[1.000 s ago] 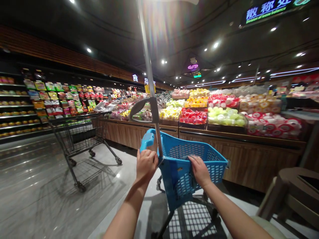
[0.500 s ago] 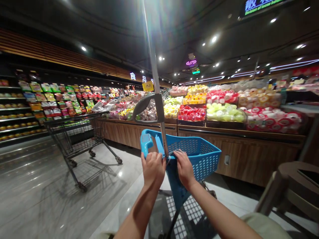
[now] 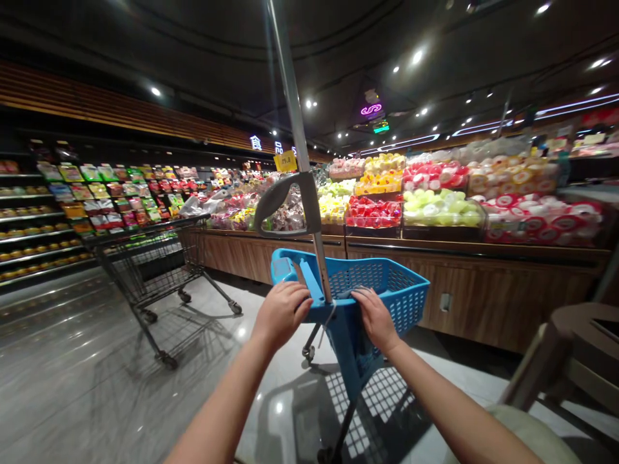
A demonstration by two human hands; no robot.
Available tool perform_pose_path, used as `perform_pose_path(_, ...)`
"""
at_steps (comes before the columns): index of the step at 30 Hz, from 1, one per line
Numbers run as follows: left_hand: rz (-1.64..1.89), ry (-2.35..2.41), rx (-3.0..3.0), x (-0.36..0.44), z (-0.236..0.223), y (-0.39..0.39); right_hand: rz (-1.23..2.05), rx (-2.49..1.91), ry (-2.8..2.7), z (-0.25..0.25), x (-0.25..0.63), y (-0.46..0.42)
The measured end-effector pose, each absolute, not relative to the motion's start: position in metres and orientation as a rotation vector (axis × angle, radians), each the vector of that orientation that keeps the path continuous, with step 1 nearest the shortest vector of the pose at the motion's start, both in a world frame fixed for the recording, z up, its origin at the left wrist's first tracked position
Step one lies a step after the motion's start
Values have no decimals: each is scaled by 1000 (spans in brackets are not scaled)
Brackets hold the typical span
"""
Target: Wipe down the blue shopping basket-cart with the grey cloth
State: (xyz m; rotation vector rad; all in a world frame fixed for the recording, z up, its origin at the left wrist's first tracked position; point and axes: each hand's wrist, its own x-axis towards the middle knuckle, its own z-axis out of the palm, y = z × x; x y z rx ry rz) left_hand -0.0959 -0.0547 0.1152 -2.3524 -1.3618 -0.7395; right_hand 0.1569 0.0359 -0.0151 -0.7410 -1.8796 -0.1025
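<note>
A small blue plastic shopping cart [image 3: 387,290] stands in front of me on a dark frame. My left hand [image 3: 282,312] is closed over the near rim of its basket, left of a grey pole [image 3: 296,129] that rises from the cart. My right hand [image 3: 376,317] grips the same rim just right of the pole, fingers curled over a dark handle part. A grey handle piece [image 3: 285,200] juts out from the pole above the basket. The basket looks empty.
A black wire shopping cart [image 3: 149,258] stands on the shiny floor to the left. Wooden display counters [image 3: 483,283] with packed fruit and sweets run across ahead. Shelves of packets [image 3: 97,193] line the left wall. A wooden stool [image 3: 575,348] is at the right.
The blue cart has swung and come closer than a second ago. My right hand shifted left along the rim toward the pole; both hands keep their grip.
</note>
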Motion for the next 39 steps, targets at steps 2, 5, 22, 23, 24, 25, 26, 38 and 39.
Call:
perform_pose_path(2,-745,-1414,-2359,-112,122,-39,-99,-737,-1869,-17,157,37)
perform_pose_path(5,-633,-1389,-2567,-126,127,-27,-106,-731,-1837,-21,157,43)
perform_pose_path(22,-803,-1248,-2582,-47,115,-50,256,-846,-1388,1,148,29)
perform_pose_path(23,-804,-1255,-2576,-47,114,-50,277,-837,-1384,5,143,23)
perform_pose_path(24,-805,-1261,-2570,-47,114,-51,298,-825,-1382,9,140,18)
perform_pose_path(25,-806,-1266,-2564,-47,114,-51,323,-813,-1377,14,136,13)
perform_pose_path(26,-807,-1271,-2556,-48,114,-51,352,-801,-1365,20,133,9)
perform_pose_path(38,-872,-1274,-2508,-63,111,-57,-64,-565,-1399,104,117,-18)
perform_pose_path(39,-880,-1278,-2505,-65,110,-57,-119,-548,-1434,105,119,-19)
